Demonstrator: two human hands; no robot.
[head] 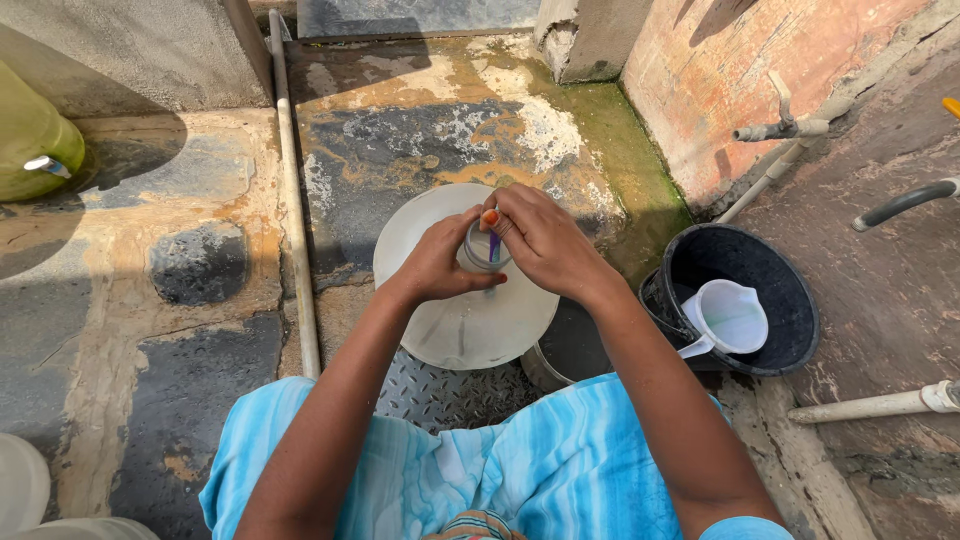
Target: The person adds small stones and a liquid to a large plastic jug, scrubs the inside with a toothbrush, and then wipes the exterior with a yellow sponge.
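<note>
Head camera is looking down on a small clear glass (482,250) that is sitting between both hands, above a round white plate (462,325) lying on the wet stone floor (200,330). Left hand (440,262) is curling around the glass from the left, gripping its side. Right hand (545,240) is covering it from the right, fingers pressed together and reaching down into its mouth. Just right of the plate, a black bucket (775,290) is holding a white plastic jug (728,318). Farther right, pale pipes (775,165) are running along the reddish wall (720,70), and a green container (30,145) is resting at far left.
</note>
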